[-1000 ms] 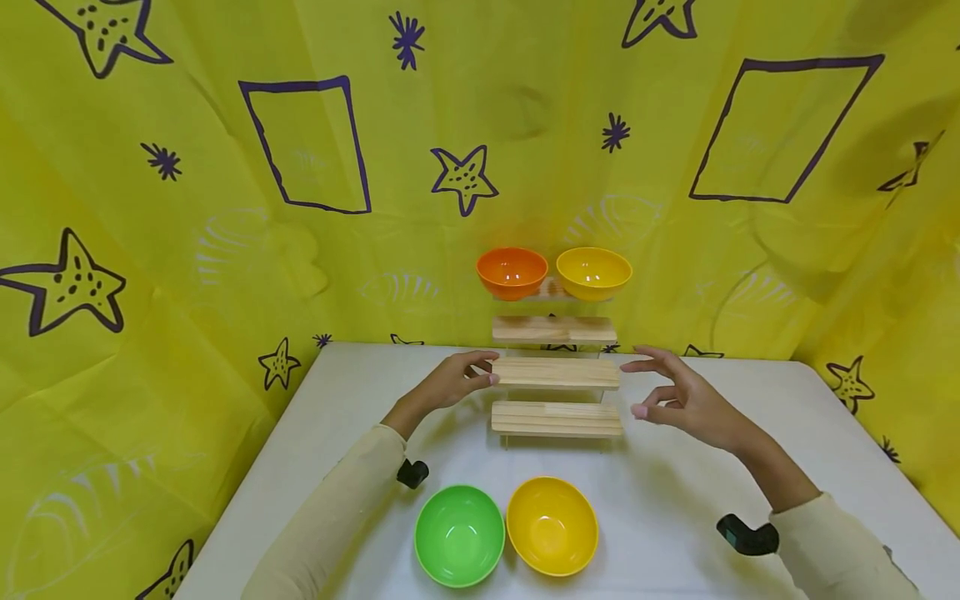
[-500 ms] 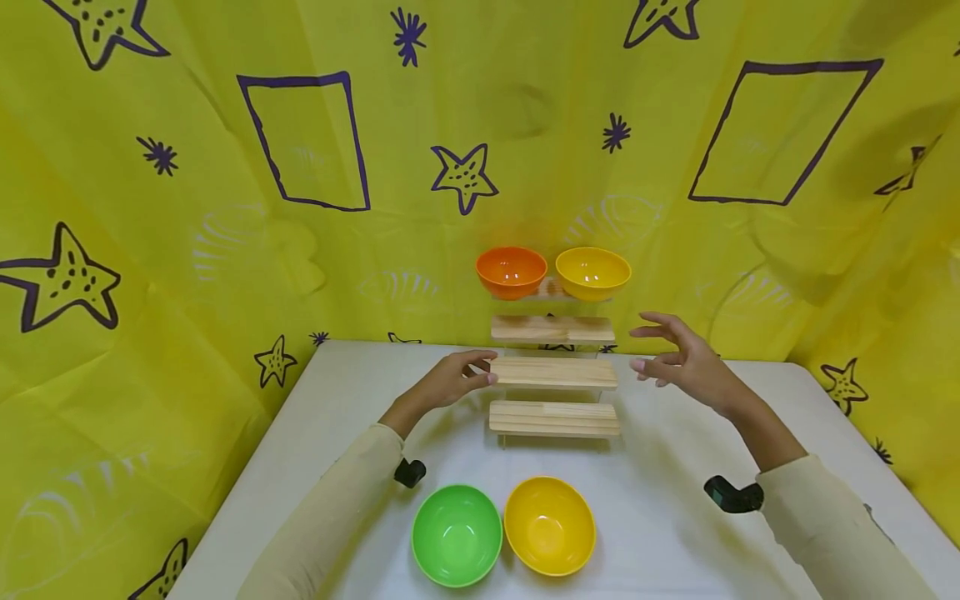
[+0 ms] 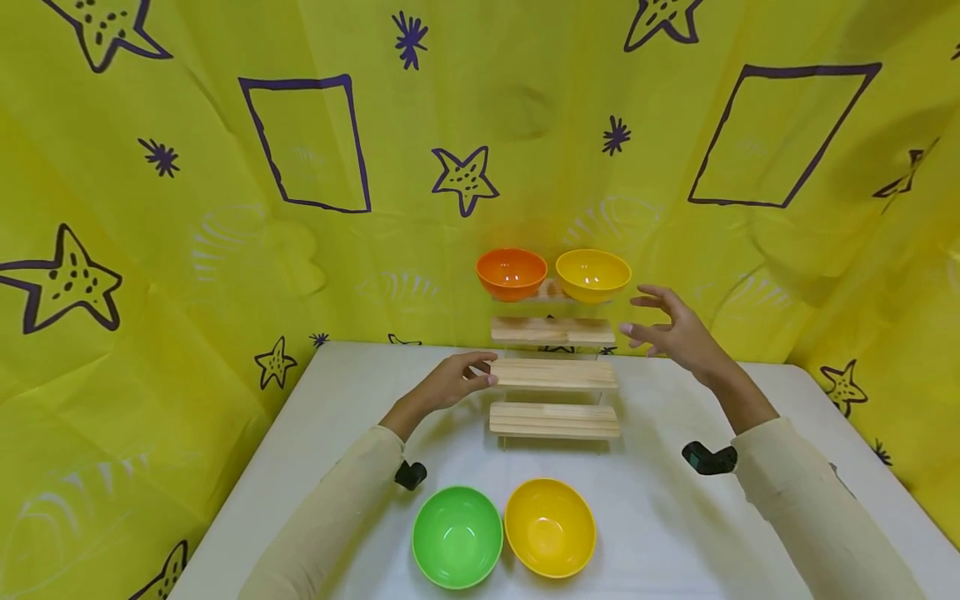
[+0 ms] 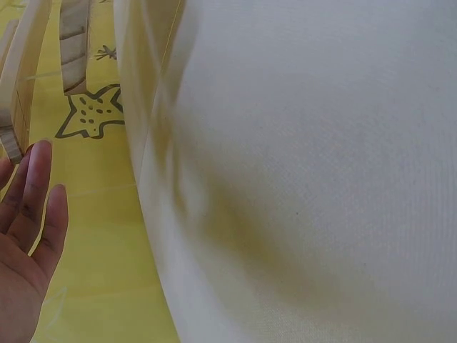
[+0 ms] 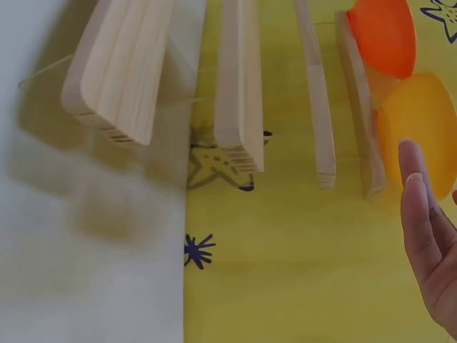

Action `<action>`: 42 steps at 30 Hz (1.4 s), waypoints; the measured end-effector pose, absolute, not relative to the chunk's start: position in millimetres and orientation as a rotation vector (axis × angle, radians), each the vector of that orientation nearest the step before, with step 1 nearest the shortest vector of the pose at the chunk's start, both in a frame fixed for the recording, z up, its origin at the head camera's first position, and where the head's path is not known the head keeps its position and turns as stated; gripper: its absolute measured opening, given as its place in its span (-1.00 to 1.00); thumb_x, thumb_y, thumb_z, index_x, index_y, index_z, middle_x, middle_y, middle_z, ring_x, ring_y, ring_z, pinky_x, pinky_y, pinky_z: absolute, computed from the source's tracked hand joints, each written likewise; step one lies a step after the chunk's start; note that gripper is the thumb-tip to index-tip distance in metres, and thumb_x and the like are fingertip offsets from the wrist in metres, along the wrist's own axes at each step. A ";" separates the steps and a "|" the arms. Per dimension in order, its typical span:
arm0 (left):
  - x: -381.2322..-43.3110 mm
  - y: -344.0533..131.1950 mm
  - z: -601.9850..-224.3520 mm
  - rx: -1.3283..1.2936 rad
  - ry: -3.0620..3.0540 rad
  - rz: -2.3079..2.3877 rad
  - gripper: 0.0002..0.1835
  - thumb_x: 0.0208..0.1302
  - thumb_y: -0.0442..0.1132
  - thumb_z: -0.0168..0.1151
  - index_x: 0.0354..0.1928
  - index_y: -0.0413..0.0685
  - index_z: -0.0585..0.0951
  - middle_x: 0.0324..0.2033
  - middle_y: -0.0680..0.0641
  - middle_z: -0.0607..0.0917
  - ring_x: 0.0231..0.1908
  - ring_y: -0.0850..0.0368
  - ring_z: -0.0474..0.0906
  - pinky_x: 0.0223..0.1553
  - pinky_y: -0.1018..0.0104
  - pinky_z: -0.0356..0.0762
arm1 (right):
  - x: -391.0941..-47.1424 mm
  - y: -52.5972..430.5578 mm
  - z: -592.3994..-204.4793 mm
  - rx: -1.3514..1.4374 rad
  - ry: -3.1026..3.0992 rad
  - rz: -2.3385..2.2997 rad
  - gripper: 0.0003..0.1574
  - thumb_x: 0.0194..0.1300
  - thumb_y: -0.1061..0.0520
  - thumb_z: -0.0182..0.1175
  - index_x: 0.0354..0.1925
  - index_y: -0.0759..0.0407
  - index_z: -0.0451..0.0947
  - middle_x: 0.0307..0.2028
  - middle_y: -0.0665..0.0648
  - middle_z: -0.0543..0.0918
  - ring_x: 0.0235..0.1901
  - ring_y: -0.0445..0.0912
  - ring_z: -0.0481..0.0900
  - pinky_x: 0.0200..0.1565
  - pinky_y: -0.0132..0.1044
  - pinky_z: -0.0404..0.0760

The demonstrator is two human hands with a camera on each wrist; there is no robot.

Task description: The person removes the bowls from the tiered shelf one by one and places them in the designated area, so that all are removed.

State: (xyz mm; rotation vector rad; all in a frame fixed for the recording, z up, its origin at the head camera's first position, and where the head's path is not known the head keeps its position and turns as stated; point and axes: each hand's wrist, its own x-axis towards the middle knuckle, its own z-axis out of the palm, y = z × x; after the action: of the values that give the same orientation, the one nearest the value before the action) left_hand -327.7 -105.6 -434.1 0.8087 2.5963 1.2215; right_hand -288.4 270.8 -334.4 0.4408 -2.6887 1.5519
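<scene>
A tiered wooden stand (image 3: 553, 373) rises at the back of the table. My left hand (image 3: 446, 382) pinches the left end of one of its middle steps between thumb and fingers; in the left wrist view those fingers (image 4: 37, 175) meet the plank's end. On the top step an orange bowl (image 3: 512, 275) sits left of a yellow bowl (image 3: 592, 275). Just right of that yellow bowl, my right hand (image 3: 678, 332) is raised in the air, fingers spread and holding nothing. In the right wrist view its fingertips overlap the yellow bowl (image 5: 418, 118); contact cannot be made out.
In front of the stand, a green bowl (image 3: 457, 537) and a second, deeper yellow bowl (image 3: 550, 527) stand side by side on the white table (image 3: 645, 550). A yellow curtain (image 3: 420, 108) printed with stars encloses the back and sides.
My right hand has risen from beside the lower steps, up and slightly left, to the level of the top bowls. The left hand stays at the step's end; the bowls have not moved.
</scene>
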 end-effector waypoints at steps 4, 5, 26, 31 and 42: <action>-328.1 -105.7 -434.4 0.805 2.601 1.218 -0.44 0.46 -0.04 0.21 0.42 -0.02 0.44 0.13 -0.17 0.67 -0.07 0.00 0.63 -0.08 0.21 0.59 | -296.6 267.9 -331.6 0.410 -2.685 1.550 0.05 0.45 -0.05 0.21 0.59 0.11 -0.18 0.50 0.38 0.11 -0.24 -0.27 0.70 -0.22 -0.32 0.67; -328.3 -105.6 -434.5 0.805 2.602 1.220 -0.44 0.46 -0.04 0.21 0.42 -0.02 0.44 0.13 -0.17 0.67 -0.07 0.00 0.63 -0.08 0.21 0.59 | -298.6 267.2 -330.9 0.403 -2.684 1.546 0.06 0.45 -0.05 0.21 0.60 0.11 -0.20 0.50 0.38 0.11 -0.25 -0.28 0.70 -0.22 -0.31 0.67; -325.6 -105.4 -432.8 0.810 2.605 1.222 -0.46 0.46 -0.04 0.22 0.41 -0.02 0.46 0.13 -0.18 0.67 -0.07 0.00 0.63 -0.10 0.24 0.59 | -329.0 250.8 -316.0 0.341 -2.714 1.547 0.19 0.38 -0.15 0.27 0.61 0.04 -0.27 0.54 0.35 0.01 -0.31 -0.28 0.68 -0.21 -0.29 0.65; -326.9 -105.7 -433.7 0.820 2.607 1.219 -0.45 0.46 -0.04 0.21 0.41 -0.02 0.45 0.13 -0.18 0.67 -0.06 0.00 0.63 -0.10 0.24 0.59 | -336.0 247.7 -314.9 0.330 -2.743 1.533 0.23 0.38 -0.19 0.25 0.61 0.07 -0.33 0.51 0.41 0.01 -0.28 -0.23 0.70 -0.20 -0.32 0.65; -325.9 -105.4 -432.3 0.817 2.608 1.218 -0.46 0.45 -0.05 0.22 0.41 -0.02 0.46 0.12 -0.18 0.67 -0.07 0.01 0.64 -0.10 0.25 0.59 | -351.1 239.7 -315.0 0.302 -2.771 1.533 0.30 0.38 -0.24 0.22 0.61 0.10 -0.44 0.23 0.48 0.46 -0.26 -0.20 0.74 -0.11 -0.21 0.69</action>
State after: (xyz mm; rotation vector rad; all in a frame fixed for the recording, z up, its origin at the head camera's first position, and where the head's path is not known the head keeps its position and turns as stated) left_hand -325.9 -105.4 -432.3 0.8174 2.6076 1.2183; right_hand -351.1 239.7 -315.0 0.3021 -2.7710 1.5329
